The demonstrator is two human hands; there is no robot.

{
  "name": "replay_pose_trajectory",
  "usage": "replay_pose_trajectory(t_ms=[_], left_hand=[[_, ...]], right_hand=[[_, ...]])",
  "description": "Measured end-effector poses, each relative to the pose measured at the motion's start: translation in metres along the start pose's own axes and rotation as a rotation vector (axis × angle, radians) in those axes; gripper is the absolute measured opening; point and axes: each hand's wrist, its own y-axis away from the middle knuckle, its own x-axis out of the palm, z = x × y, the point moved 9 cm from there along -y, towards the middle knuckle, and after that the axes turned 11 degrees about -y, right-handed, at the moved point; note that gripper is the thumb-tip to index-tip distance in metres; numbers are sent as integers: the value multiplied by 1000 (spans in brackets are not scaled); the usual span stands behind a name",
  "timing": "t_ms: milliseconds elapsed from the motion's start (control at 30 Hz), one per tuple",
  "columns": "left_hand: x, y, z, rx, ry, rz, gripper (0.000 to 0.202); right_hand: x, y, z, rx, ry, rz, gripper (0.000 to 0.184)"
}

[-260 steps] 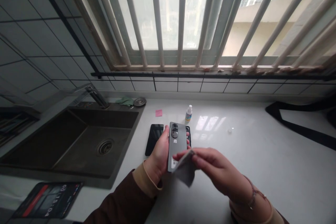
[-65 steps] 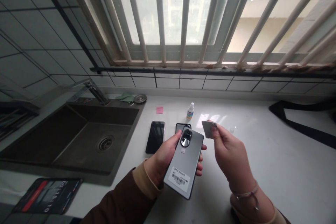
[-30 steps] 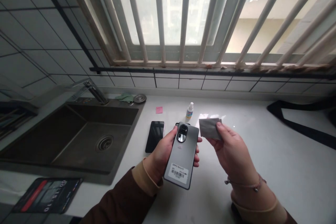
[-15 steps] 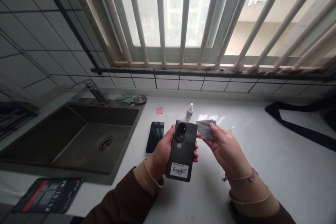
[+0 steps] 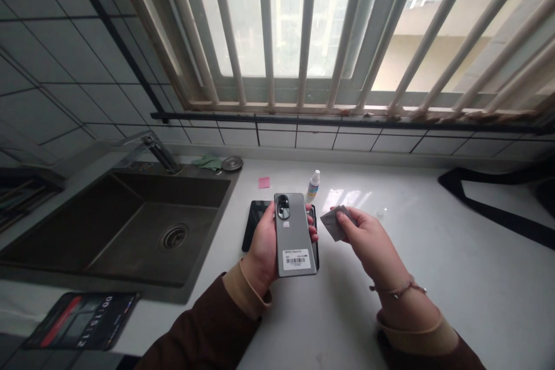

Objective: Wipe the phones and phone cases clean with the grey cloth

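My left hand holds a grey smartphone upright, its back facing me, with a camera module at the top left and a white barcode label low down. My right hand pinches a small grey cloth between fingers and thumb, a short gap from the phone. Below the held phone, a black phone case lies mostly hidden. A second phone lies screen up on the white countertop, partly covered by my left hand.
A small white dropper bottle and a pink sticky note stand behind the phones. To the left are a dark sink, a faucet, a green cloth and a dark printed box. A black strap lies right.
The grey phone has turned from tilted to upright and sits lower over the black case. My right hand has moved left and down with the cloth, closer to the phone.
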Motion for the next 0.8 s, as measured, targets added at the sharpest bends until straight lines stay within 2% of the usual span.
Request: replay_pose_trajectory(t_ms=[200,333,500,667,800], left_hand=[[-18,-2,-9,104,57,-201,70],[-31,2,-23,311,131,-353,63],[-34,11,-39,536,125,-413,57],[-38,26,-50,722,23,-531,58],[-43,33,-54,767,-39,-626,58]], right_hand=[[9,4,-6,125,-215,37,54],[38,19,-9,265,-427,175,50],[75,42,-17,384,-563,322,43],[97,58,-15,382,-632,427,38],[104,67,-8,361,-574,495,43]])
